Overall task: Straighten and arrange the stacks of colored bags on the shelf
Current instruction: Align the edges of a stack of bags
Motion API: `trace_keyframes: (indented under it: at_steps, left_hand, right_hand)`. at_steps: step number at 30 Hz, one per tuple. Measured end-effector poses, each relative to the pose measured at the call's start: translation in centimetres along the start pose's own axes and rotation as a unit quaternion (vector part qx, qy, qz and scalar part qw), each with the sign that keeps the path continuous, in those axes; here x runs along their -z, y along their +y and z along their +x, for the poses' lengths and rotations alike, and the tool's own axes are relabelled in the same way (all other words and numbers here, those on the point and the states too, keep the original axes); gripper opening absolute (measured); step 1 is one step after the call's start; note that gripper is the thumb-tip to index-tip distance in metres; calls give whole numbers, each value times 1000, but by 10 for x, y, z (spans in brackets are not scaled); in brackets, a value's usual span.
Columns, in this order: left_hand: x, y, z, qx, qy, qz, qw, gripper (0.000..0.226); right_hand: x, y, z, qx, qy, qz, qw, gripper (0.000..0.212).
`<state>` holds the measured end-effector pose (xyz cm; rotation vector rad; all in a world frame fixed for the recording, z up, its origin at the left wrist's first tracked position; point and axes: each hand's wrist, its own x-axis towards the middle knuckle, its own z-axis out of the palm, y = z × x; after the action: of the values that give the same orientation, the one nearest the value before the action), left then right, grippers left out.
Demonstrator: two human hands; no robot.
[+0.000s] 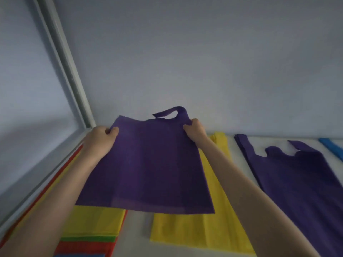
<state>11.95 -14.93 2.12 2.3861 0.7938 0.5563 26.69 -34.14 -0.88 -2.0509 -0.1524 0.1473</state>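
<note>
A purple bag [148, 164] hangs lifted above the white shelf [139, 229], held up by its top edge. My left hand [100, 140] pinches its upper left corner. My right hand [195, 131] grips its upper right corner, just below a curled handle strap. Under it on the left lies a mixed stack [89, 236] with yellow on top and green, red and blue layers below. A yellow stack [194, 230] lies in the middle, partly covered by the lifted bag. A purple stack [300, 182] lies flat on the right.
A blue bag [332, 147] shows at the far right edge. The grey back wall [204, 62] rises close behind the stacks. A pale frame post [63, 58] and side panel bound the shelf on the left.
</note>
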Motion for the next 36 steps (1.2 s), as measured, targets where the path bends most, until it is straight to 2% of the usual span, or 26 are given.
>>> trace_keyframes:
  at_steps: [8,11,13,18,21,25,28,36]
  left_hand:
    - [-92,205,-77,-67,62,-149,985,41]
    - [-143,252,-107,-60,36,-161,985,40]
    - [-189,263,-129,-38,-18,-143,989,38]
    - [-294,245,-176,33,-199,-59,978,36]
    - [-325,230,-191,52,-271,-3,961,34]
    - [-337,222,-191,68,-276,17,959,26]
    - [-340,222,-191,73,-269,24,960,34]
    - [-335,224,-197,74,-262,30,962,26]
  right_hand:
    - [261,50,35,68,107,-46,991,31]
    - [325,91,40,54,122,-52,990,30]
    - [349,134,47,19,116,-71,991,29]
    - [360,260,52,-110,60,-108,986,27]
    - [356,305,39,-182,9,-109,977,11]
    - [355,316,39,-200,-1,-111,973,26]
    - [354,314,40,-194,-4,-123,973,36]
    - [352,305,27,-172,-5,-166,971,36]
